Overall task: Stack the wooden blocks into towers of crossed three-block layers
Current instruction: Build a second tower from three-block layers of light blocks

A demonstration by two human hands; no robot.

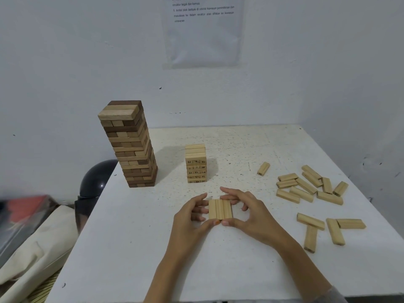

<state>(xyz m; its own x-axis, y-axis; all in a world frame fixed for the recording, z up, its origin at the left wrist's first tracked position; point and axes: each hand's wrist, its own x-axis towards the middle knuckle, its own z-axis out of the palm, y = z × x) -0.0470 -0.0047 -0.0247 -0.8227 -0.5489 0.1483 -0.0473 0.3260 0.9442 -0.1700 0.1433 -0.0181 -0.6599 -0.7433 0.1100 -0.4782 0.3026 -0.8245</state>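
Observation:
Three pale wooden blocks (220, 209) lie side by side on the white table (135, 237), forming one flat layer. My left hand (189, 217) holds the layer's left side, thumb at its near end. My right hand (251, 212) cups the right side, its thumb meeting the left thumb at the near end and its fingers reaching over the far end. Behind the layer stands a short tower of numbered pale blocks (195, 164). A tall tower of mixed dark and light blocks (130, 145) stands at the back left.
Several loose pale blocks (306, 186) are scattered on the right, with a few more (328, 228) nearer the front right and a single one (263, 168) apart. The table's left edge drops to a dark helmet (98, 178) and cloth bags. A wall with a paper sheet stands behind.

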